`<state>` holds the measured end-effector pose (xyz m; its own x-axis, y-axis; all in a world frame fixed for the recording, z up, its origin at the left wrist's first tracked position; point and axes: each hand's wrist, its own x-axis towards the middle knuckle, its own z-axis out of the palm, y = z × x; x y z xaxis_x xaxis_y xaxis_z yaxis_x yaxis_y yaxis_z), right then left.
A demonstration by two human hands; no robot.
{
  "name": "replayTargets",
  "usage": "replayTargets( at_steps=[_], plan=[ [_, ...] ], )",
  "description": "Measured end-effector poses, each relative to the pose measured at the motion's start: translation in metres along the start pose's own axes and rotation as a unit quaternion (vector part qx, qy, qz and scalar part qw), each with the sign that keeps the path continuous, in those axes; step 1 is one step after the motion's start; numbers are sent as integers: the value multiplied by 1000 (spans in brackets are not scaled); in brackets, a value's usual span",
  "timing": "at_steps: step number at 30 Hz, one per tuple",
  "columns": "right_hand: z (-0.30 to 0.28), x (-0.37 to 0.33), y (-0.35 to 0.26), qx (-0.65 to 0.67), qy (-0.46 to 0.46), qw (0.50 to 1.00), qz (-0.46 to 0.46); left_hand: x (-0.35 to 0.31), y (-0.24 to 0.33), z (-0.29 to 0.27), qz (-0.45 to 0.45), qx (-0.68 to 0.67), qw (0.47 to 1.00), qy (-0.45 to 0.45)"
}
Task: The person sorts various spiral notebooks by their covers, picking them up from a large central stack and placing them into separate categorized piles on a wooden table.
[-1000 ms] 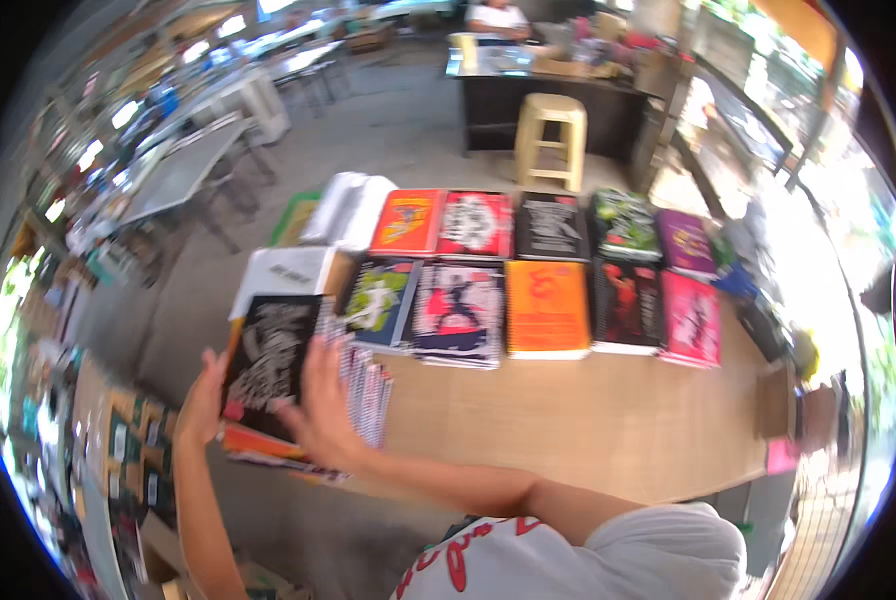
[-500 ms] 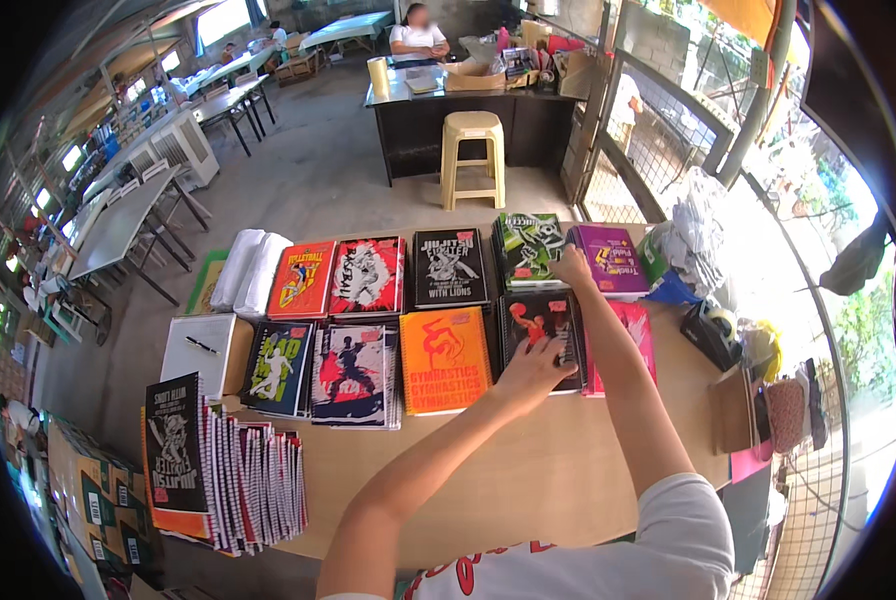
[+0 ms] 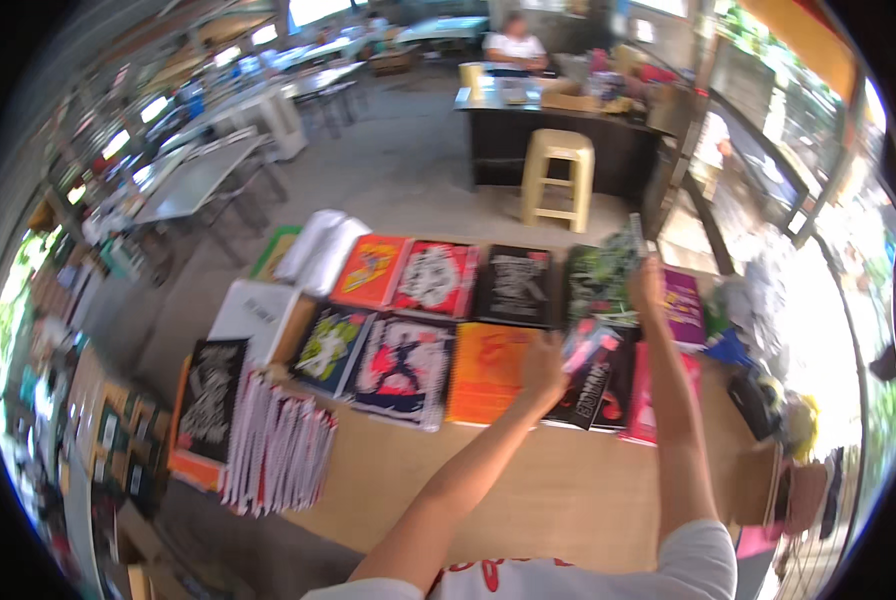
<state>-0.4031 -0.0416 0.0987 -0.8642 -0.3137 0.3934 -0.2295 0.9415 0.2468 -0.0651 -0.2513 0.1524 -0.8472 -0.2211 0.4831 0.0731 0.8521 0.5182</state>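
Note:
My left hand (image 3: 545, 372) is closed at the left edge of a tilted, blurred black notebook (image 3: 590, 392) on the front row; a pink and blue patch shows at its upper end. Farther back, my right hand (image 3: 648, 288) grips the right side of a green notebook (image 3: 598, 280), whose far right corner is raised. Left of my left hand lies an orange notebook (image 3: 486, 375). A pink notebook (image 3: 648, 400) lies below my right forearm, and a purple notebook (image 3: 684, 308) beside the right hand. Motion smears both hands' fingers somewhat.
More notebook stacks, including a black one (image 3: 514, 287), stand in two rows on the table (image 3: 448, 490). A spiral-bound pile (image 3: 278, 445) sits at the front left, and plastic bags (image 3: 763, 300) at the right. Beyond are a stool (image 3: 558, 175) and a desk with a seated person.
The view has swung left, shifting the scene rightward. My left hand now has a black notebook tilted up from its stack, and my right hand has raised the green notebook's corner.

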Motion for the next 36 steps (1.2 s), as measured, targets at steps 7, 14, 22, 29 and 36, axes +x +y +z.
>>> replayTargets(
  at_steps=[7,14,22,29,36],
  plan=[
    [-324,-127,-128,535,200,814,-111,-94,-10,-362,-68,55,989,119],
    [-492,-259,-342,881,-43,469,-39,-174,-157,-578,-356,-61,932,19],
    [-517,-391,-556,754,-127,635,-109,-226,-245,-581,-457,-298,838,-15],
    [-483,-353,-445,756,-44,644,-111,-213,-115,-581,-142,210,957,144],
    [-230,-231,-120,504,2,860,80,-153,33,-281,168,-163,864,-447]
  ],
)
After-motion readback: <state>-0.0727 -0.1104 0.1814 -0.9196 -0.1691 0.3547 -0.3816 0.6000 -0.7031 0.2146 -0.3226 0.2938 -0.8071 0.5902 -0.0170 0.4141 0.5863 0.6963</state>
